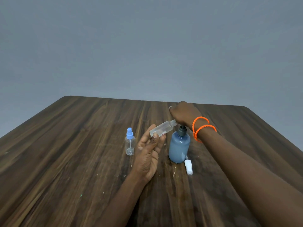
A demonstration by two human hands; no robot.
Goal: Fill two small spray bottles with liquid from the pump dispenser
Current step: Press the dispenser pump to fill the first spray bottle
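Note:
A blue pump dispenser (179,145) stands upright near the middle of the wooden table (65,145). My right hand (183,114) lies over its pump head and hides the nozzle. My left hand (148,153) pinches an uncapped clear spray bottle (162,128) near its base, tilted with its open neck up against the pump under my right hand. A second clear spray bottle (130,144) with a blue spray cap stands upright to the left, apart from both hands. A white spray cap (188,167) lies on the table just right of the dispenser's base.
Two orange beaded bracelets (202,127) circle my right wrist. Small crumbs and specks dot the table near its front. A plain grey wall rises behind the table's far edge.

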